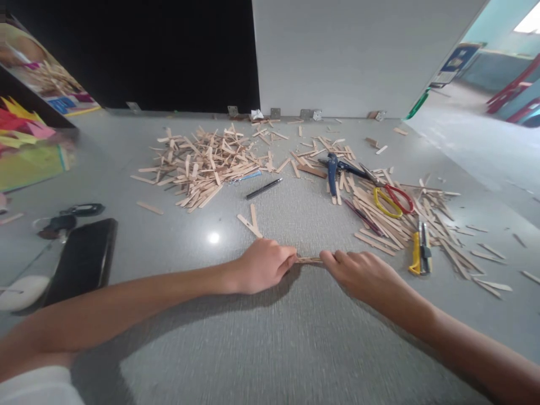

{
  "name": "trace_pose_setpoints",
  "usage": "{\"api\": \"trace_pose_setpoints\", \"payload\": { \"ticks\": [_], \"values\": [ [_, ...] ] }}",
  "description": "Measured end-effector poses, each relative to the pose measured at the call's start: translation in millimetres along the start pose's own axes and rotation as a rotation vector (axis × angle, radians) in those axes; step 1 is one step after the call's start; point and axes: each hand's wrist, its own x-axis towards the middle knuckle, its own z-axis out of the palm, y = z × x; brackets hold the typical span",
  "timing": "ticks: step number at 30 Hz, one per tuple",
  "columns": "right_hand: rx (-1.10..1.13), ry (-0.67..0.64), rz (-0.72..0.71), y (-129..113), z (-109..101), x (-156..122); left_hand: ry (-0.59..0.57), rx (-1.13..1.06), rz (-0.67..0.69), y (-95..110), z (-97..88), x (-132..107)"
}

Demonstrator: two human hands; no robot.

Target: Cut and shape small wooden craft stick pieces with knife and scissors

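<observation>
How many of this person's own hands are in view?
2: the left hand and the right hand, gripping either side of the thin wooden piece between them.

Pale tan sticks [310, 260], red-and-yellow-handled scissors [382, 184], yellow-and-grey cutter [417, 253], streaked grey tabletop [261, 354]

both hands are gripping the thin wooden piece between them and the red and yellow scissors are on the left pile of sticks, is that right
Not quite: the head view shows the red and yellow scissors on the right pile of sticks, not the left one. The left hand and right hand do grip the thin wooden piece between them.
</observation>
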Motion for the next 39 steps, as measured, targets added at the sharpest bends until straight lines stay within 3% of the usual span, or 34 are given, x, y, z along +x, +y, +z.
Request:
{"api": "trace_pose_setpoints", "payload": {
  "ticks": [3, 9, 17, 21, 24, 31, 33, 36, 38, 39],
  "values": [
    [0.013, -0.026, -0.041, 2.5, -1.2, 3.3, 0.054, 0.028, -0.001, -0.2, 4.4, -1.7],
    [-0.229, 0.014, 0.058, -26.3, -22.5, -0.7, 0.131, 0.111, 0.085, -0.9, 17.4, -6.7],
    [-0.014, -0.04, -0.106, 11.8, 7.6, 7.9, 0.216, 0.087, 0.072, -2.5, 21.2, -5.4],
    [-0.186, 0.037, 0.025, -19.9, -3.6, 3.3, 0.198, 0.133, 0.076, 0.3, 21.4, -6.3],
    [-0.294, 0.035, 0.219, -38.2, -12.4, -1.0, 0.19, 0.188, 0.112, 2.0, 21.7, -8.0],
    [-0.032, 0.006, -0.03, -3.5, 7.6, 5.0, 0.228, 0.157, 0.103, 1.0, 22.7, -10.2],
    [-0.122, 0.025, 0.012, -15.4, 6.7, 4.5, 0.216, 0.166, 0.099, 1.2, 23.0, -10.5],
    [-0.338, 0.031, 0.249, -41.4, -0.2, 2.0, 0.226, 0.223, 0.119, 2.0, 23.0, -10.8],
    [-0.317, 0.009, 0.241, -43.7, -1.3, 2.1, 0.233, 0.24, 0.126, 2.5, 22.7, -11.2],
    [-0.25, -0.005, 0.165, -38.4, 0.1, 3.0, 0.23, 0.232, 0.125, 2.6, 22.5, -11.4]
  ]
}}
